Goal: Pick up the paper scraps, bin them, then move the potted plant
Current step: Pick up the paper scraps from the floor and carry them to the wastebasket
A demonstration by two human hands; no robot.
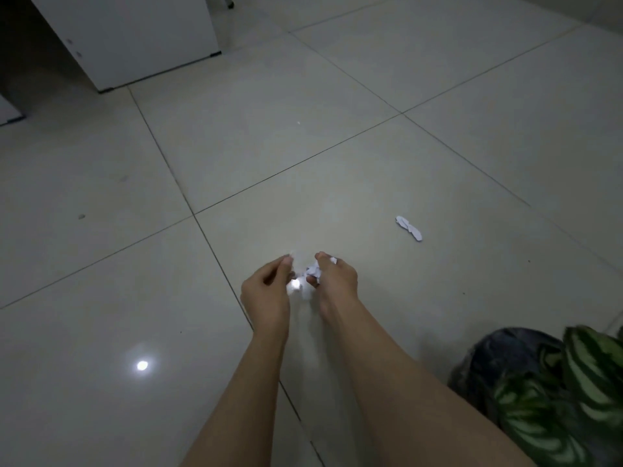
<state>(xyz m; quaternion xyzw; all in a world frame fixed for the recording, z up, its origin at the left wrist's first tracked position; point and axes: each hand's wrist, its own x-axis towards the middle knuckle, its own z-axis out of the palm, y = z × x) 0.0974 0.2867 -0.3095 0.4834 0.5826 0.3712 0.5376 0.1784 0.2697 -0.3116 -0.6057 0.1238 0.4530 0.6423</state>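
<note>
Both my hands reach down over the tiled floor at the centre of the view. My right hand (pixel 335 279) is closed around a crumpled white paper scrap (pixel 313 270). My left hand (pixel 269 286) pinches a small white scrap (pixel 292 256) between thumb and fingertips. Another white paper scrap (pixel 408 228) lies loose on the floor to the right, apart from both hands. The potted plant (pixel 580 396), with striped green leaves and a dark pot, sits at the bottom right beside my right forearm.
A white cabinet (pixel 135 38) stands at the top left with a dark gap beside it. A tiny white speck (pixel 298 123) lies further out on the floor. A lamp reflection (pixel 142 365) shines on the glossy tiles at lower left.
</note>
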